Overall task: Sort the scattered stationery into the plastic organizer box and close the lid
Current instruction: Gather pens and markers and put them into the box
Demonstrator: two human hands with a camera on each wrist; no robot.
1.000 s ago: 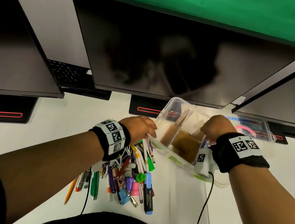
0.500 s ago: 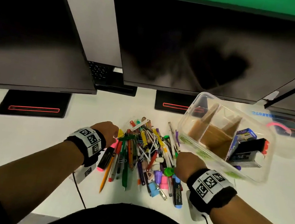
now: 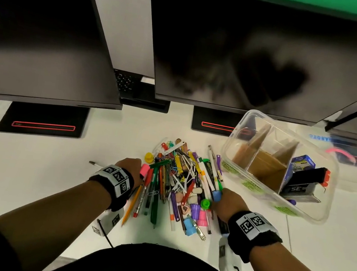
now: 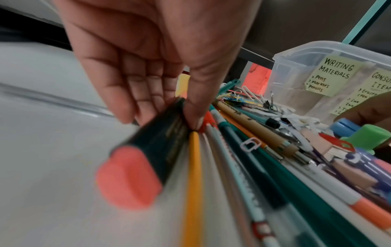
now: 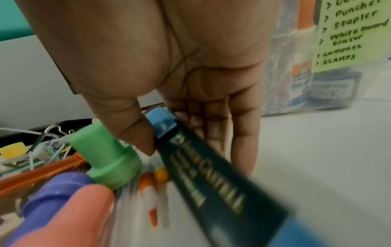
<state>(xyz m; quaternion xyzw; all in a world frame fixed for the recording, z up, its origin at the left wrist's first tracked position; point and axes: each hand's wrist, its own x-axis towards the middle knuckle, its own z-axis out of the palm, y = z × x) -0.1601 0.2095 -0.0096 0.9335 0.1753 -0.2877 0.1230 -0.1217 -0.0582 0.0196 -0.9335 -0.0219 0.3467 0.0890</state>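
Observation:
A pile of pens, markers, pencils, clips and erasers [image 3: 180, 181] lies on the white desk. My left hand [image 3: 130, 166] is at the pile's left edge; in the left wrist view its thumb and fingers [image 4: 135, 103] pinch a dark highlighter with a pink cap [image 4: 152, 150]. My right hand [image 3: 229, 200] is at the pile's right edge, thumb and fingers [image 5: 243, 133] gripping a dark highlighter with blue ends [image 5: 211, 175]. The clear organizer box [image 3: 325, 174] stands open to the right, with cardboard dividers, handwritten labels [image 4: 334, 75] and a stapler [image 3: 304, 183] in its right compartment.
The clear lid [image 3: 354, 153] lies behind the box at the far right. A single pen [image 3: 96, 164] lies apart, left of my left hand. Three dark monitors [image 3: 242, 52] overhang the back of the desk, their stands [image 3: 42, 119] on it.
Both hands left the organizer box and came back to the two sides of the pile. They now close on a highlighter each.

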